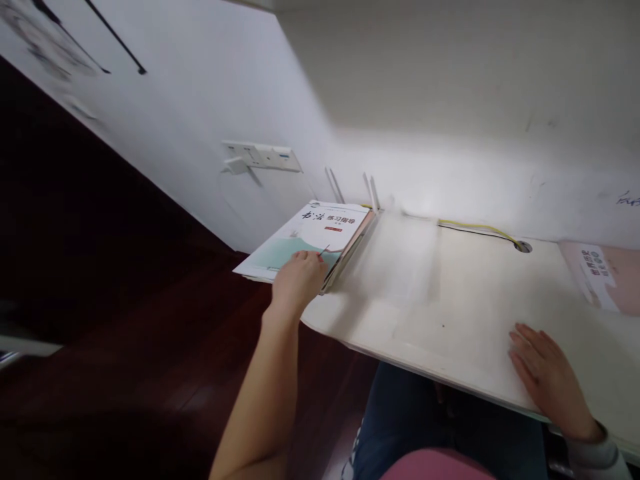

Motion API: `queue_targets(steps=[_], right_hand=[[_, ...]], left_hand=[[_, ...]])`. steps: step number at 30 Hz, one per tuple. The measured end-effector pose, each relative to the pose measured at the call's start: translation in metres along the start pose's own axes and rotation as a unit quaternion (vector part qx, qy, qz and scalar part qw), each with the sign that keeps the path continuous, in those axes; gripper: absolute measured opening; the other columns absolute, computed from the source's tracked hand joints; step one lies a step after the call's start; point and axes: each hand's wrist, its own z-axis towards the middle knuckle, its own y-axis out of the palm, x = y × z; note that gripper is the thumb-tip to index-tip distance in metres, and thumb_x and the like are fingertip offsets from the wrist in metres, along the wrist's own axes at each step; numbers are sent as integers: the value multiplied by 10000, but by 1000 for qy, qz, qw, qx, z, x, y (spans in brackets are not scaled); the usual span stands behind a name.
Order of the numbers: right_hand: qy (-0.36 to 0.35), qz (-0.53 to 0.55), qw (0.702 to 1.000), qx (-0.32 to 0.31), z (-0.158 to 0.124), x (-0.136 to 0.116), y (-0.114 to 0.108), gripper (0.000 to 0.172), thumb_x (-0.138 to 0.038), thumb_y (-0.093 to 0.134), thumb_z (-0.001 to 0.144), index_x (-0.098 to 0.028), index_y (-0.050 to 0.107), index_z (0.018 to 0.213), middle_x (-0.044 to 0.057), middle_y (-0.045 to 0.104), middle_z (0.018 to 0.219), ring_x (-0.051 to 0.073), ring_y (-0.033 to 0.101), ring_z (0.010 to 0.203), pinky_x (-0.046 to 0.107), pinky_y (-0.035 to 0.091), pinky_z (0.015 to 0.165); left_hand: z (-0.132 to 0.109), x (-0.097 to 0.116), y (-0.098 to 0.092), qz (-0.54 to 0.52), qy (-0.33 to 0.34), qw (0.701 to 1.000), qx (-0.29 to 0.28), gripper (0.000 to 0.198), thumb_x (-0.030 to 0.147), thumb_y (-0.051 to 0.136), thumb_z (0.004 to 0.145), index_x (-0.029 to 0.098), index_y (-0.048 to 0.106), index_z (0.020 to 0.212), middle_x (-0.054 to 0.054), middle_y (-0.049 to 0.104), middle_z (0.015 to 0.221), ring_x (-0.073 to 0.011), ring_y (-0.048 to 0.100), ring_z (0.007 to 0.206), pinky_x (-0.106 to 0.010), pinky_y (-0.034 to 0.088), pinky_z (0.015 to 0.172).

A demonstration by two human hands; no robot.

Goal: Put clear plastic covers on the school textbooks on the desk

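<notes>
My left hand [300,273] is over the near right corner of a stack of booklets [320,230] at the desk's left end. Its fingers are curled, and a thin dark stick-like thing [325,251] pokes out from them; its kind is too small to tell. The top booklet has a white and green cover with printed characters, and part of the stack juts past the desk edge. Palm down near the front edge, my right hand [545,373] rests on the white desk [465,320], fingers stretched out, holding nothing.
A pinkish booklet [607,273] lies at the right. Yellow and black cables [480,229] run along the back to a round hole [523,247]. White antenna-like rods [371,191] stand behind the stack. A plug [235,165] sits in the wall sockets [263,156].
</notes>
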Motion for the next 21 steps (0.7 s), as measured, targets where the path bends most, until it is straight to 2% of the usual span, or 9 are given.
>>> queue_targets(steps=[4, 9, 12, 16, 18, 21], right_hand=[[-14, 11, 999, -40, 3, -12, 18, 352, -371, 456, 906, -149, 561, 1159, 146, 587, 1238, 266, 523, 1181, 454, 405, 997], [-22, 7, 998, -54, -7, -12, 30, 389, -405, 447, 907, -137, 550, 1169, 154, 561, 1269, 279, 493, 1212, 453, 412, 997], [-28, 9, 998, -52, -9, -11, 31, 385, -399, 451, 907, -139, 539, 1178, 152, 549, 1283, 275, 479, 1224, 451, 410, 1004], [-25, 12, 998, -50, -8, -12, 30, 384, -400, 457, 903, -143, 540, 1177, 155, 551, 1279, 281, 481, 1223, 461, 414, 1000], [-24, 16, 998, -50, -8, -12, 30, 387, -402, 457, 902, -148, 541, 1181, 154, 553, 1278, 283, 480, 1225, 465, 417, 999], [-24, 21, 998, -46, -8, -11, 31, 392, -401, 465, 898, -148, 540, 1188, 154, 555, 1276, 284, 477, 1229, 464, 420, 1000]], left_hand=[[13, 15, 18, 25, -9, 999, -27, 430, 297, 389, 871, -22, 525, 1126, -284, 570, 1139, -343, 518, 1118, -400, 410, 885], [9, 35, 22, 40, -47, 998, -22, 396, 108, 291, 848, -76, 520, 1113, -337, 562, 1098, -366, 558, 1048, -406, 427, 794], [7, 38, 19, 41, -51, 998, -22, 404, 124, 291, 849, -66, 531, 1112, -338, 565, 1094, -371, 560, 1044, -403, 431, 772], [6, 26, 7, 33, -31, 997, -64, 374, 245, 339, 865, 47, 629, 994, -259, 642, 988, -328, 627, 917, -371, 455, 709], [5, 22, -2, 34, -21, 996, -82, 323, 197, 355, 839, 94, 654, 903, -219, 672, 889, -301, 648, 850, -356, 457, 698], [2, 25, -8, 46, -12, 995, -83, 325, 85, 342, 784, 81, 627, 942, -221, 674, 835, -302, 653, 839, -360, 456, 700]])
